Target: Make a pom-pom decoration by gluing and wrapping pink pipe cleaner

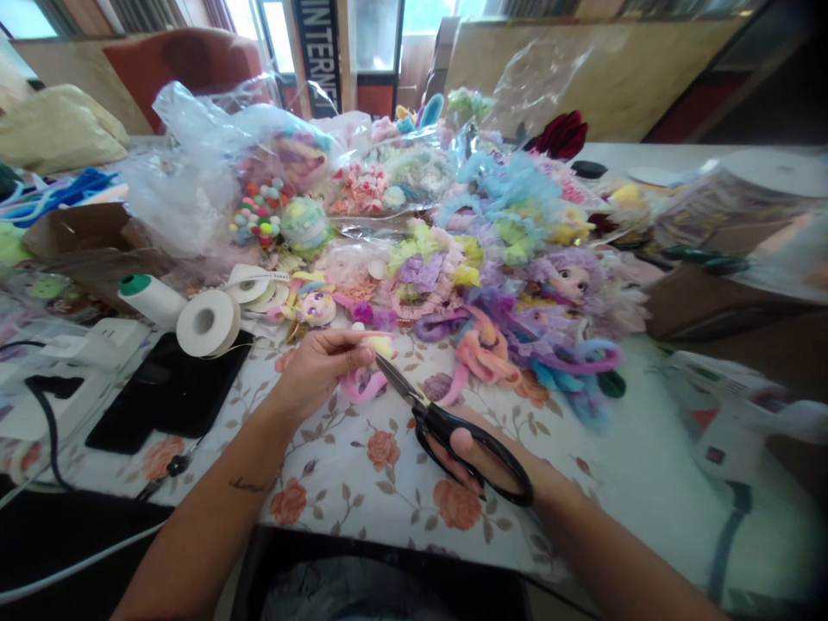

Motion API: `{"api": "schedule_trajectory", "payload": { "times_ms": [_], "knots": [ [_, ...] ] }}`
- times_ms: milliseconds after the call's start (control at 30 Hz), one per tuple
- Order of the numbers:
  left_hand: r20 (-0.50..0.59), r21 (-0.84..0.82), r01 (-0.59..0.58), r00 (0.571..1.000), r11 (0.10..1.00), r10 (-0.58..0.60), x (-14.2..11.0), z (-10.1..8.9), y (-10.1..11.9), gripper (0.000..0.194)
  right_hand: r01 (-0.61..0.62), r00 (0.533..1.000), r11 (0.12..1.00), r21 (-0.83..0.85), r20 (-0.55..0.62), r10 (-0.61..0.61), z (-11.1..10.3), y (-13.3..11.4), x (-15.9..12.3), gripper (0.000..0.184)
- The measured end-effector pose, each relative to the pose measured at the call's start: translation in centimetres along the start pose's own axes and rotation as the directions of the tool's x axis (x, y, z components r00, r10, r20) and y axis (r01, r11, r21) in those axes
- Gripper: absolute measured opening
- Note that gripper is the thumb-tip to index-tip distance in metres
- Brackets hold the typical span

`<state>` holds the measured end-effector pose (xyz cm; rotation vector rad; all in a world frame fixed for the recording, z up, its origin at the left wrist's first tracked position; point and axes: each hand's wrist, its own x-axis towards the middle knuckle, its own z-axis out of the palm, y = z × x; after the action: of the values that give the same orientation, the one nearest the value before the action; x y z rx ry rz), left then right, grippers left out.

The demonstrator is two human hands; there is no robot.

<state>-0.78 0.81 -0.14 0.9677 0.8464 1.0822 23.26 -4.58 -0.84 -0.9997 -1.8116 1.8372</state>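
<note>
My left hand (316, 366) pinches a small fuzzy piece (380, 346), pale yellow and pink, between thumb and fingers. A pink fuzzy strip (363, 390) curls just below those fingers; whether it joins the pinched piece I cannot tell. In my right hand (498, 457) are black-handled scissors (423, 410), with fingers through the loops. Their blades point up and left, the tips close to the pinched piece. The blades look nearly closed. Behind the hands lie a doll face with yellow trim (316, 306) and a peach fuzzy strip (486, 352).
A flowered cloth (381, 517) covers the table. Leftward are a black phone (172, 392), a white ribbon roll (207, 323), a thread cone (152, 299) and a power strip (52, 397). Pastel trims and plastic bags (194, 164) pile up behind. A glue gun (730, 414) stands right.
</note>
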Motion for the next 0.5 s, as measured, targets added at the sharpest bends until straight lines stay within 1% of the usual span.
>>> {"api": "schedule_trajectory", "payload": {
  "times_ms": [133,333,500],
  "knots": [
    [-0.004,0.015,0.013,1.0,1.0,-0.013,0.13,-0.02,-0.11,0.023,-0.009,1.0,1.0,0.001,-0.019,0.009,0.08,-0.33,-0.14,0.072],
    [-0.02,0.051,-0.001,1.0,0.999,0.002,0.12,0.0,-0.21,0.022,0.013,0.998,0.999,0.038,-0.06,-0.011,0.45,0.22,-0.1,0.071],
    [-0.013,0.066,-0.002,1.0,0.998,0.002,0.1,-0.01,-0.43,0.02,0.012,0.999,0.999,0.046,-0.04,-0.01,0.38,0.47,0.09,0.071]
  ]
}}
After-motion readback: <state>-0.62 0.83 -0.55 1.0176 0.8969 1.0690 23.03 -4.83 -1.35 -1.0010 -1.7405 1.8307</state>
